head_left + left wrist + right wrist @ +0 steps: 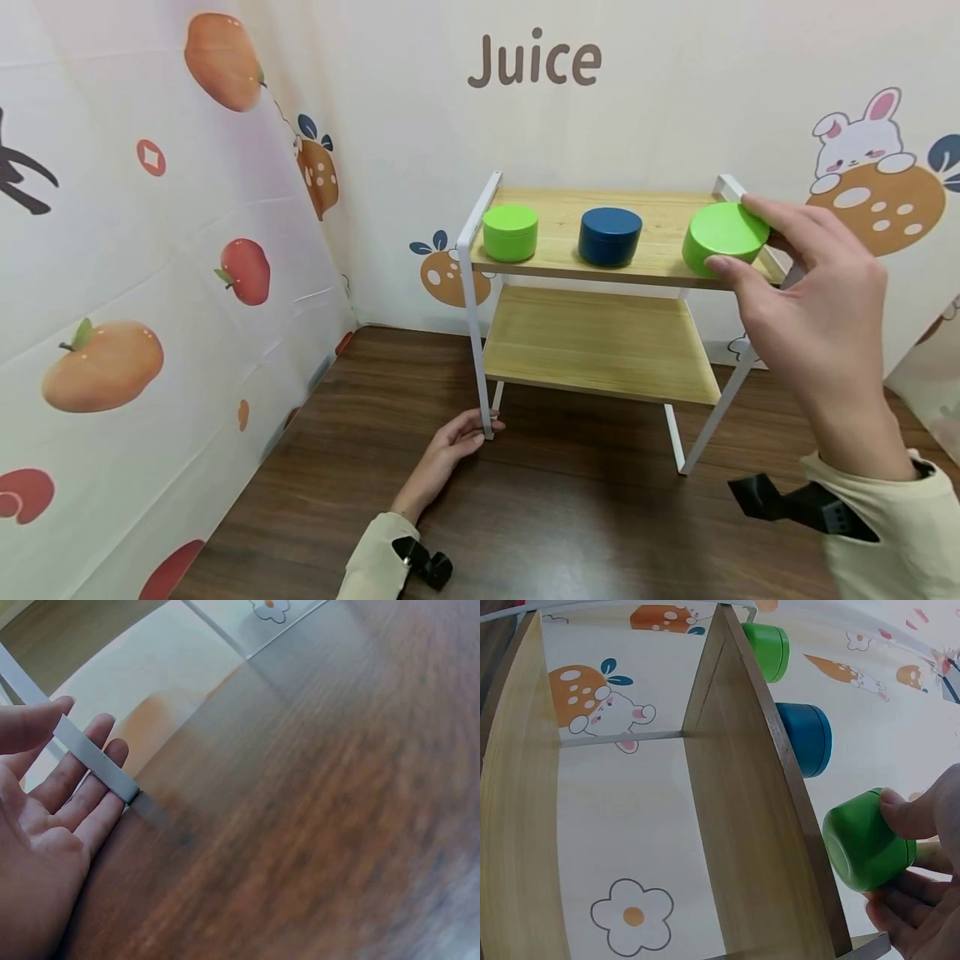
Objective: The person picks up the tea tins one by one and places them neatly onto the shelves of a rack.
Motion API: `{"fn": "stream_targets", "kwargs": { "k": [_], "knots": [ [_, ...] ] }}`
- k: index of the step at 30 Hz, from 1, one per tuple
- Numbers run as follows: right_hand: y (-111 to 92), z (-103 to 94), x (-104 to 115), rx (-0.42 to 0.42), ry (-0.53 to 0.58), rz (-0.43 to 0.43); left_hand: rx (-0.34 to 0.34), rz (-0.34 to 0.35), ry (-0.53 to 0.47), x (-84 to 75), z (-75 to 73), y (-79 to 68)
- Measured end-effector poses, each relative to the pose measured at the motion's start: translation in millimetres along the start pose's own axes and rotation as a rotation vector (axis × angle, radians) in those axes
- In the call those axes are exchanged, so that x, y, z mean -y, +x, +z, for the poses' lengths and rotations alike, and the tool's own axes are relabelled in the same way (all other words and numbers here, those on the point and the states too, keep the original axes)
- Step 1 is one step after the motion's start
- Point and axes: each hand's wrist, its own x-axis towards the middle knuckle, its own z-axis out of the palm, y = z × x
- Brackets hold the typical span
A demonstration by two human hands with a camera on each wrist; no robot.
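Observation:
My right hand (825, 292) pinches a round light-green tin (724, 233) between thumb and fingers at the right end of the upper board. In the right wrist view this green tin (866, 844) is tilted, its base close to the board's edge; whether they touch I cannot tell. A dark blue tin (610, 237) stands mid-board, with another green tin (510, 232) at the left end. Low on the left, my left hand (450, 442) holds the white front leg (94, 757) of the two-tier shelf near its foot, thumb on one side and fingers behind.
The shelf's lower wooden board (600, 342) lies beneath the upper board (555, 208). Its white frame stands on a dark wood table (570, 517). A printed cloth (375, 108) with fruit and rabbit drawings hangs behind and along the left side.

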Motion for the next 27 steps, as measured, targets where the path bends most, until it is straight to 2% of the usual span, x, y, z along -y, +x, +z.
{"fn": "stream_targets", "kwargs": {
  "k": [10,18,27],
  "knots": [
    [4.6,1.2,-6.0,0.037,0.015,0.046,0.000,0.010,-0.011,1.6,-0.6,-0.3],
    [5.0,2.2,-11.2,0.102,0.014,0.089,0.000,0.003,-0.004,0.4,-0.3,-0.5],
    [6.3,2.6,-13.7,0.130,-0.016,0.082,0.001,0.006,-0.002,2.4,-0.4,0.5]
  ]
}}
